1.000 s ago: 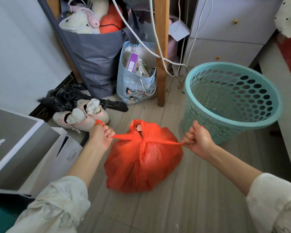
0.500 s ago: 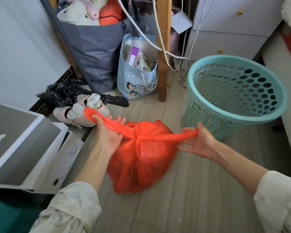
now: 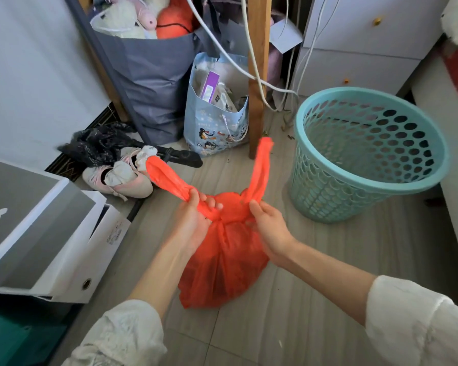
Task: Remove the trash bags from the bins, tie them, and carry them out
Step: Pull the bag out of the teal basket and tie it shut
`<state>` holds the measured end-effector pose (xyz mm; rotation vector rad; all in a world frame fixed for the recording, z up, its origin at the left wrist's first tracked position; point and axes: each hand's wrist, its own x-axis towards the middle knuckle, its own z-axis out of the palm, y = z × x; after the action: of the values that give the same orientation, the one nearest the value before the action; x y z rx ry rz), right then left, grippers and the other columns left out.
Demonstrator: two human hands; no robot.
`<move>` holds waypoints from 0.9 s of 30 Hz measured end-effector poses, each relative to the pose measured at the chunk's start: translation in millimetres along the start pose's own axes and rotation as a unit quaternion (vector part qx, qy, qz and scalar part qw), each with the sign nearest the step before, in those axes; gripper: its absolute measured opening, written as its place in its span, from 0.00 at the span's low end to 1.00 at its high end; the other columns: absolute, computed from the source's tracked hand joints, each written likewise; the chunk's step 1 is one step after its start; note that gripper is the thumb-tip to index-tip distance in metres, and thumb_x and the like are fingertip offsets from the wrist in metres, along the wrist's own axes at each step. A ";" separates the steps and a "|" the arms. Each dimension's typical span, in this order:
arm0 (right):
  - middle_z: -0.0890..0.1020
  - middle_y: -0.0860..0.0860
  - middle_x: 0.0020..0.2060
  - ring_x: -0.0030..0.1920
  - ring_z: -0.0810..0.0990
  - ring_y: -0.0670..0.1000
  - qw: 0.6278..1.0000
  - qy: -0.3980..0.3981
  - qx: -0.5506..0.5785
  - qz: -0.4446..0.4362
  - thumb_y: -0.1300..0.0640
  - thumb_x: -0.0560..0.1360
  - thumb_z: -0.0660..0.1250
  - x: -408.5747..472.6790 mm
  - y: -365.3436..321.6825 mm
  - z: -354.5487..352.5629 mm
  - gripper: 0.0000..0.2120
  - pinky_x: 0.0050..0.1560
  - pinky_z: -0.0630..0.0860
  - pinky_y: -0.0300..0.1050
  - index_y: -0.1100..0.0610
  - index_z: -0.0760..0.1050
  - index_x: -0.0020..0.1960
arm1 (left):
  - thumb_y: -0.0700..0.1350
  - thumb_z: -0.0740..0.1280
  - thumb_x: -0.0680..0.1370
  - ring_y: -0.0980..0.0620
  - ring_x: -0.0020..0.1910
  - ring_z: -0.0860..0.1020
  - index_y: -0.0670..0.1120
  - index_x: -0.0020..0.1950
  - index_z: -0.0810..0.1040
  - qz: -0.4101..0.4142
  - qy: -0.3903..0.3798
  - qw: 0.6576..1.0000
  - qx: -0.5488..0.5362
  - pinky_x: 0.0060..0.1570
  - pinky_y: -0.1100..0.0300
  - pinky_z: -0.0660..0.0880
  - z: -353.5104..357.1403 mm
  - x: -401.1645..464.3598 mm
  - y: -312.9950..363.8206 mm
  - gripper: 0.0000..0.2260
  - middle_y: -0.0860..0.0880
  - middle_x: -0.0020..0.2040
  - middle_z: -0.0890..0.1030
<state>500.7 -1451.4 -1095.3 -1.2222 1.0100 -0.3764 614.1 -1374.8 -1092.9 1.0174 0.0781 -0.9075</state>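
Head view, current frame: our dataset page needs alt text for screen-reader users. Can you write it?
Two hands tie a full red trash bag on a tiled floor: the left hand grips one handle, the right hand holds the other. An empty teal perforated bin stands beside it on the right.

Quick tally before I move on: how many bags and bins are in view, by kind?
Red trash bag, gripped by left hand and right hand: 1
Grey fabric bag: 1
Blue cartoon gift bag: 1
Black plastic bag: 1
Teal bin: 1
Total: 5
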 end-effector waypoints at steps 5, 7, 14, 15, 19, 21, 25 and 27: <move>0.74 0.48 0.19 0.26 0.75 0.48 0.991 -0.018 0.132 0.032 0.59 0.80 0.49 6.5 -23.7 -7.0 0.18 0.42 0.73 0.44 0.60 0.69 0.35 | 0.51 0.48 0.82 0.59 0.17 0.60 0.47 0.34 0.62 -0.016 -0.026 0.998 0.057 0.30 0.64 0.71 15.2 -11.9 -5.9 0.18 0.55 0.18 0.61; 0.64 0.46 0.15 0.18 0.67 0.46 0.970 -0.078 0.215 0.078 0.64 0.78 0.46 -4.1 -30.2 -11.2 0.17 0.38 0.70 0.41 0.57 0.61 0.33 | 0.51 0.48 0.82 0.60 0.15 0.57 0.47 0.34 0.62 0.014 0.026 0.996 0.085 0.20 0.68 0.65 14.4 -11.9 -2.6 0.17 0.54 0.16 0.58; 0.59 0.43 0.16 0.19 0.60 0.45 0.971 -0.161 0.157 0.080 0.70 0.74 0.42 -32.0 -30.4 -21.0 0.18 0.50 0.73 0.42 0.57 0.61 0.32 | 0.49 0.49 0.82 0.61 0.11 0.54 0.47 0.33 0.60 0.002 0.172 0.979 0.107 0.15 0.74 0.53 -0.9 5.3 9.4 0.18 0.50 0.12 0.56; 0.59 0.43 0.16 0.19 0.60 0.45 0.971 -0.160 0.157 0.085 0.70 0.74 0.42 -32.6 -28.9 -22.8 0.17 0.50 0.72 0.42 0.57 0.60 0.32 | 0.49 0.49 0.82 0.60 0.11 0.54 0.46 0.33 0.60 -0.003 0.184 0.977 0.109 0.14 0.74 0.53 -4.7 8.0 7.4 0.18 0.50 0.12 0.56; 0.59 0.44 0.16 0.19 0.58 0.45 0.971 -0.152 0.153 0.106 0.68 0.76 0.43 -31.6 -22.5 -27.4 0.17 0.46 0.72 0.41 0.56 0.60 0.32 | 0.49 0.50 0.82 0.60 0.10 0.55 0.46 0.33 0.60 -0.022 0.220 0.970 0.099 0.14 0.75 0.53 -17.8 14.6 -2.3 0.17 0.53 0.14 0.57; 0.58 0.44 0.15 0.17 0.57 0.44 0.970 -0.120 0.165 0.130 0.69 0.75 0.41 -25.0 -22.3 -30.3 0.18 0.42 0.70 0.41 0.56 0.60 0.32 | 0.50 0.48 0.82 0.59 0.10 0.57 0.47 0.34 0.60 -0.049 0.196 0.973 0.111 0.14 0.74 0.57 -17.1 11.0 -8.0 0.17 0.54 0.12 0.57; 0.58 0.46 0.15 0.15 0.57 0.44 0.948 -0.035 0.268 0.168 0.62 0.77 0.45 -2.8 -29.0 -44.5 0.15 0.33 0.65 0.42 0.57 0.63 0.35 | 0.51 0.50 0.82 0.57 0.15 0.60 0.47 0.36 0.63 -0.091 0.055 0.993 0.060 0.27 0.63 0.72 -5.5 -2.6 -13.7 0.16 0.54 0.17 0.61; 0.59 0.49 0.20 0.18 0.59 0.46 0.938 -0.020 0.301 0.169 0.57 0.77 0.49 5.8 -36.6 -45.9 0.13 0.32 0.64 0.42 0.59 0.67 0.38 | 0.51 0.52 0.81 0.56 0.17 0.63 0.47 0.36 0.63 -0.090 0.012 0.995 0.045 0.30 0.59 0.77 -2.3 -4.6 -11.5 0.15 0.54 0.19 0.63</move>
<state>476.6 -1495.8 -1064.7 -0.4908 0.9525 -0.3520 604.0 -1372.6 -1100.2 1.1183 0.1514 -1.0717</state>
